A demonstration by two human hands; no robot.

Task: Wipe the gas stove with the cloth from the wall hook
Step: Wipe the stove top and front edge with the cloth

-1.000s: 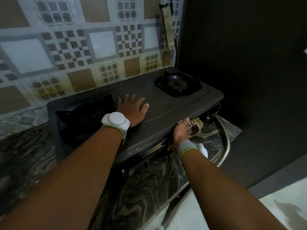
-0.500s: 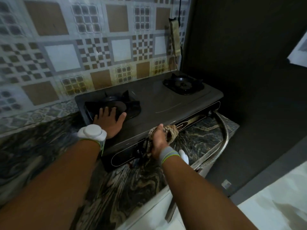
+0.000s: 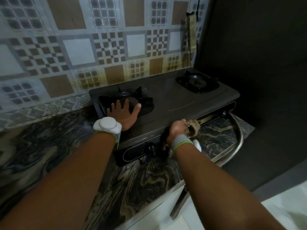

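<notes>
Head view. A dark grey, two-burner metal gas stove (image 3: 167, 103) stands on a dark marbled stone countertop (image 3: 49, 146), its far edge close to a wall of brown, white and grey patterned tiles (image 3: 79, 47).

The left hand (image 3: 123, 113) lies flat and unclenched, palm down, on the near-left part of the stove top, grasping nothing; its fingertips (image 3: 127, 101) reach onto the left black burner grate (image 3: 131, 102). A white round wrist device (image 3: 107, 126) sits on the left wrist.

The right hand (image 3: 177, 130) is clenched around a crumpled brown-beige cloth (image 3: 192, 129) and presses it against the near front edge of the stove, right of centre. Part of the cloth bulges out to the right of the knuckles, and a darker part hangs below the hand in front of the stove's front panel. A grey wristband with a green stripe (image 3: 181, 143) circles the right wrist.

A black control knob (image 3: 150, 148) projects from the front panel just left of the hanging cloth. The right black burner grate (image 3: 197, 82) lies at the far right of the stove top. A flexible silver metal hose (image 3: 240, 136) curves from the stove's right end along the countertop.
</notes>
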